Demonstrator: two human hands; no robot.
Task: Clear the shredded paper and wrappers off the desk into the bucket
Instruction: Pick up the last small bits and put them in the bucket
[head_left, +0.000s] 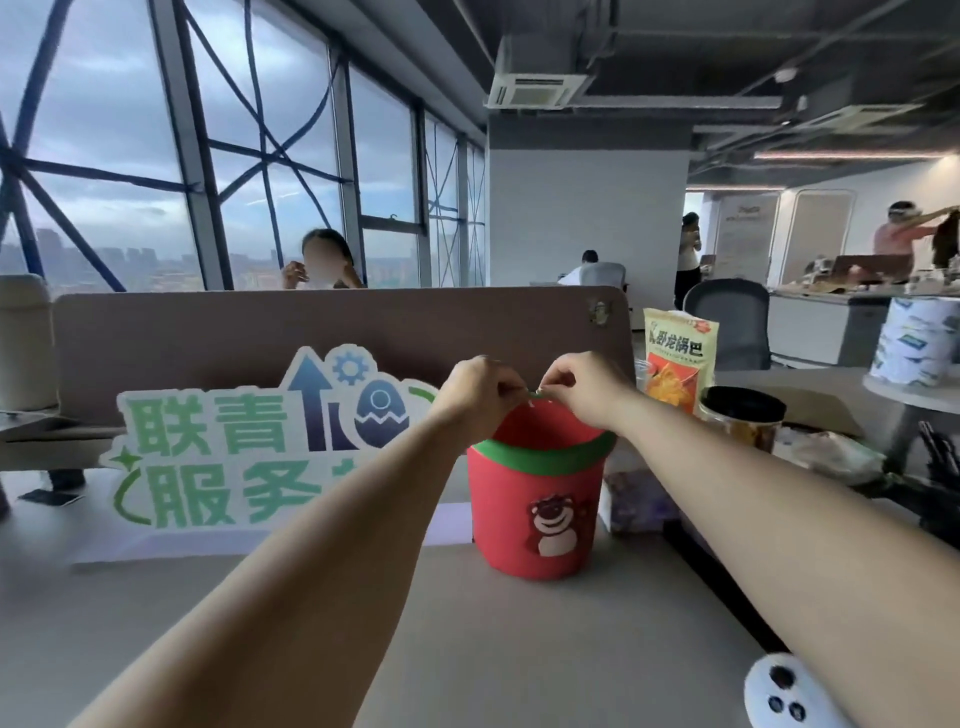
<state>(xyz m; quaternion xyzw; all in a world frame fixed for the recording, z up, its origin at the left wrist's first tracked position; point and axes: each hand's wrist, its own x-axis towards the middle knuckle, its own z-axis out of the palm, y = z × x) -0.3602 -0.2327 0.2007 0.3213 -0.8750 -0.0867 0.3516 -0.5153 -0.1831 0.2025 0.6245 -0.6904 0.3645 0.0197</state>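
Setting: open-plan office, big windows showing a cloudy skyline at left, grey desk (519, 649) running across the foreground.
Far left: beige cylinder (23, 343) standing against the brown divider (260, 332), cut off by the frame edge.
Sign: white-and-green cutout sign (234, 447) leaning in front of the divider, left of the bucket.
Left hand (480, 392): fingers pinching closed on a small pale scrap (535, 396), hovering over the bucket's far rim.
Bucket: red bucket (540, 514) with green rim and bear picture, standing on the desk mid-frame, mouth open.
Right hand (584, 389): fingertips also pinching the same scrap, touching the left hand's tips.
Scrap handling: judging it as very light, soft, tearing easily; pinching at the ends is working, and it may be clinging to fingers on release.
Right side: yellow snack bag (678, 353) standing behind, dark-lidded jar (743, 415) beside it, crinkled clear wrapper (831, 454) lying further right, purple packet (641, 501) just beside the bucket.
Hard to tell: scrap is tiny and blurred, possibly paper or wrapper strip; bucket contents are hidden by the rim; white rounded object (784, 693) at bottom right is cut off.
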